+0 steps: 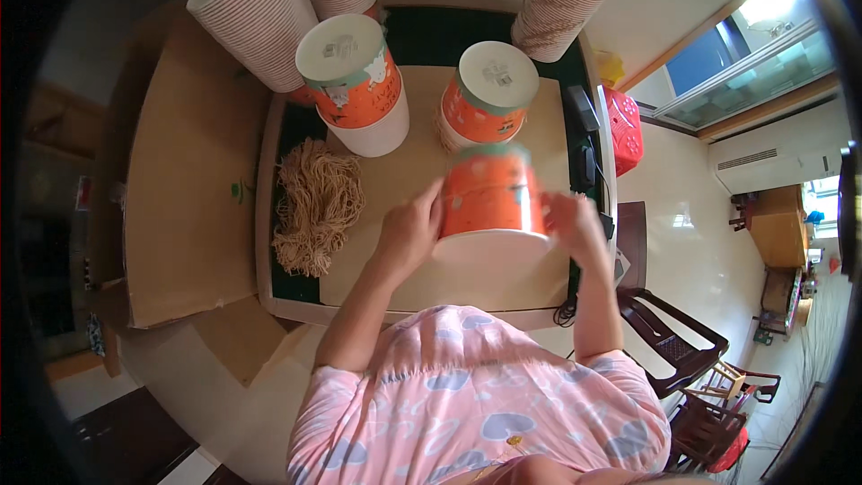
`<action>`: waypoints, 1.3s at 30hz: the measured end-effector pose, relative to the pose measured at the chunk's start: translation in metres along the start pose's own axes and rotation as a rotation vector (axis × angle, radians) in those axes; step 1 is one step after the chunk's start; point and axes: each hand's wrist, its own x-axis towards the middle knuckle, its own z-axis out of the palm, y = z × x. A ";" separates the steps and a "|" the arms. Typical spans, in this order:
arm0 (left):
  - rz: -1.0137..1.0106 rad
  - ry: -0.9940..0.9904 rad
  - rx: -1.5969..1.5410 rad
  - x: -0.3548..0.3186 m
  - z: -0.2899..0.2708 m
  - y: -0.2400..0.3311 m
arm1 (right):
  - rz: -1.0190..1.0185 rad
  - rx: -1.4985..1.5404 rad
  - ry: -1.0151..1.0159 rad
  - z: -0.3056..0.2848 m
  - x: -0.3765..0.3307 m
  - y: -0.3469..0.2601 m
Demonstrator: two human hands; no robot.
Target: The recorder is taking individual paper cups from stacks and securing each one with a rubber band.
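Note:
Between my two hands is an orange paper bucket (492,198) with a green band at its upper end and a wide white rim lower down, toward me. It is blurred by motion. My left hand (417,226) grips its left side, fingers pressed against the wall. On the opposite side my right hand (573,223) is closed at the wall, its fingertips partly smeared. Just beyond stands an upturned orange paper bucket (489,112), with some beige string at its left side. A taller upturned stack of buckets (352,85) is to its left. A loose bundle of beige string (319,207) lies left of my left hand.
Tall stacks of nested paper buckets stand at the back left (256,22) and back right (566,4). A cardboard box (193,180) flanks the table's left side. Black devices (584,112) and cables lie along the right edge. A red stool (622,130) and brown chair (673,341) are beyond.

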 end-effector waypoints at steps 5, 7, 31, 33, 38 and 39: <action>0.459 0.306 0.085 0.076 -0.046 0.076 | -0.324 0.248 0.425 -0.067 0.039 -0.089; 0.613 0.422 0.083 0.130 -0.044 0.074 | -0.453 0.479 0.442 -0.076 0.075 -0.089; 0.328 0.435 -0.004 0.154 0.111 -0.107 | -0.297 -0.040 0.529 0.063 0.165 0.138; 0.331 0.430 0.037 0.155 0.114 -0.119 | -0.287 -0.061 0.526 0.068 0.167 0.141; 0.331 0.444 0.072 0.147 0.120 -0.127 | -0.315 -0.122 0.565 0.070 0.164 0.136; 0.352 0.444 0.070 0.145 0.120 -0.126 | -0.318 -0.166 0.584 0.071 0.162 0.137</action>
